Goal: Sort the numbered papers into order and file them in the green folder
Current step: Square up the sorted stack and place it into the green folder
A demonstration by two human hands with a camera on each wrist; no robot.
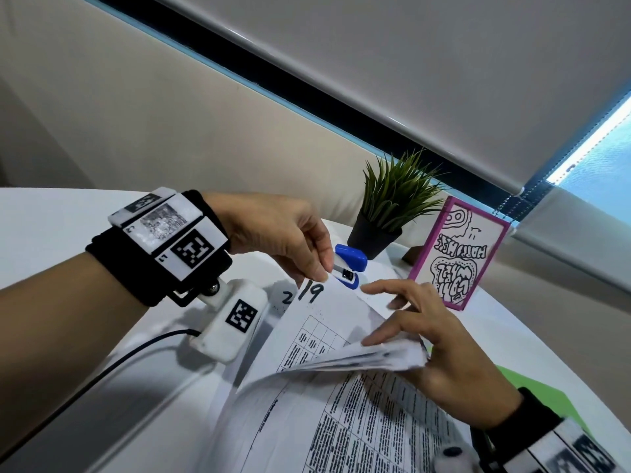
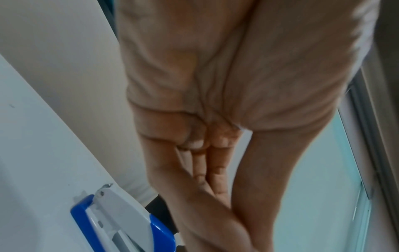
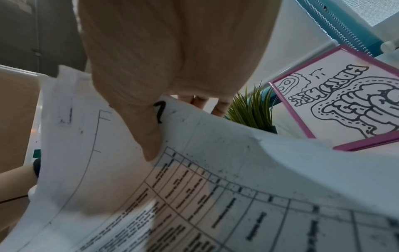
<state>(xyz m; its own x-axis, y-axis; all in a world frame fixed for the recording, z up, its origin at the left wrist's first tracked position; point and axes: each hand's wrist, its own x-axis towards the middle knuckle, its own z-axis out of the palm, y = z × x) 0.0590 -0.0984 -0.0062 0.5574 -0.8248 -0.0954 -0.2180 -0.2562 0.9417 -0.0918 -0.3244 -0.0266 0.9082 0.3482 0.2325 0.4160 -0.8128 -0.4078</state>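
Observation:
My left hand (image 1: 322, 274) pinches the top corner of a printed sheet marked "19" (image 1: 327, 312) between thumb and forefinger, its tips (image 2: 237, 221) meeting low in the left wrist view. My right hand (image 1: 392, 336) grips a bent-up bundle of sheets (image 1: 375, 356). In the right wrist view the right hand's (image 3: 177, 126) thumb presses the curled sheets (image 3: 215, 187) while the fingers reach behind. The rest of the stack (image 1: 358, 435) lies flat below. A sheet marked "2" (image 1: 286, 298) shows behind sheet 19. A corner of the green folder (image 1: 536, 397) lies under my right wrist.
A blue stapler (image 1: 351, 264) (image 2: 121, 221) sits just beyond my left fingertips. A small potted plant (image 1: 392, 206) and a pink-framed drawing (image 1: 457, 250) stand at the back of the white table (image 1: 51, 233). A black cable (image 1: 102, 370) runs from my left wrist camera.

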